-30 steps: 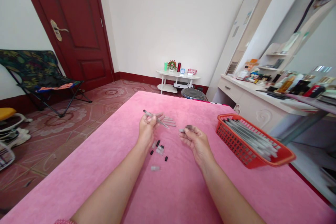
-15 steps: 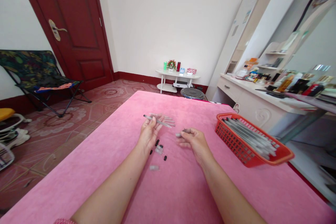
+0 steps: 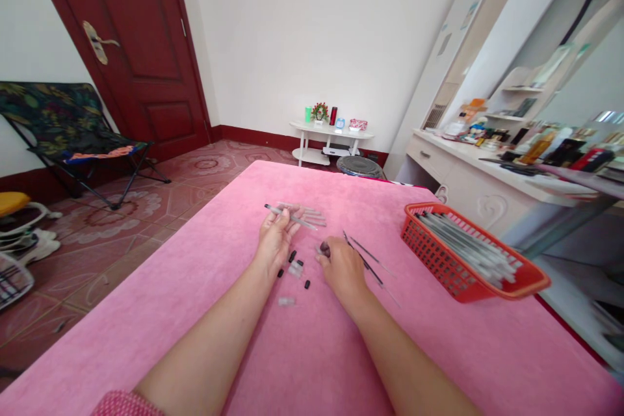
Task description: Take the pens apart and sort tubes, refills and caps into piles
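Note:
My left hand point(image 3: 277, 234) is closed around a translucent pen barrel point(image 3: 297, 217) with a black end, tilted down to the right. Several similar clear pen barrels point(image 3: 312, 214) lie just beyond its fingers. My right hand point(image 3: 344, 268) is low over the cloth, its fingers closed on a small pale pen cap point(image 3: 319, 249), partly hidden and blurred. Thin pen refills point(image 3: 373, 271) with dark upper ends lie to the right of that hand. Between my forearms are small black pen plugs point(image 3: 307, 284) and clear pen caps point(image 3: 286, 301).
A red plastic basket point(image 3: 439, 266) full of grey pen parts stands on the pink-covered table point(image 3: 195, 312) at the right. Beyond are a round stool point(image 3: 359, 166), a low white stand point(image 3: 312, 156) and a dressing table point(image 3: 487, 169). A folding chair point(image 3: 78, 123) is at the left.
My right hand has moved left and turned palm down, uncovering the refills on its right. The left hand keeps the pen barrel in nearly the same place. The view has shifted slightly.

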Demonstrator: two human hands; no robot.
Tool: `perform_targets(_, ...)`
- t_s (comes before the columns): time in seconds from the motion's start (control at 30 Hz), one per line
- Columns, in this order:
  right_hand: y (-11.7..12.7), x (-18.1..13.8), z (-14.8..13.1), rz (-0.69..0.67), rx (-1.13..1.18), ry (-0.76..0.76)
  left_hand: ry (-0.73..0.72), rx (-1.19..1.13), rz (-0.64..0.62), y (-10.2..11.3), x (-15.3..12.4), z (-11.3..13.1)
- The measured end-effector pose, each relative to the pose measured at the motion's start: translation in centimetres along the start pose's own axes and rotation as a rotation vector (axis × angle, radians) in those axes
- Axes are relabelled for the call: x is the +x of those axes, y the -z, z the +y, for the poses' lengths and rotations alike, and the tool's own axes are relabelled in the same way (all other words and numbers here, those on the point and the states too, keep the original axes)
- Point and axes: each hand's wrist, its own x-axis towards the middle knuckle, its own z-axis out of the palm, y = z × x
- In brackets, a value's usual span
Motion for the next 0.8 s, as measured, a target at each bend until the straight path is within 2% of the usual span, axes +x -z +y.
perform_targets(0.17, 0.4, 0.3, 0.5, 0.053, 0.087, 0.022, 0.018, -0.013, -0.003, -0.1, 0.0, -0.1)
perform_targets(0.53, -0.3, 0.7, 1.7, 0.169, 0.619, -0.053, 0.031, -0.022, 0.06, -0.2, -0.1, 0.0)
perform_targets(0.8, -0.2, 0.8, 1.6, 0.203, 0.705, -0.036, 0.04, -0.01, 0.027, -0.3, -0.3, -0.4)
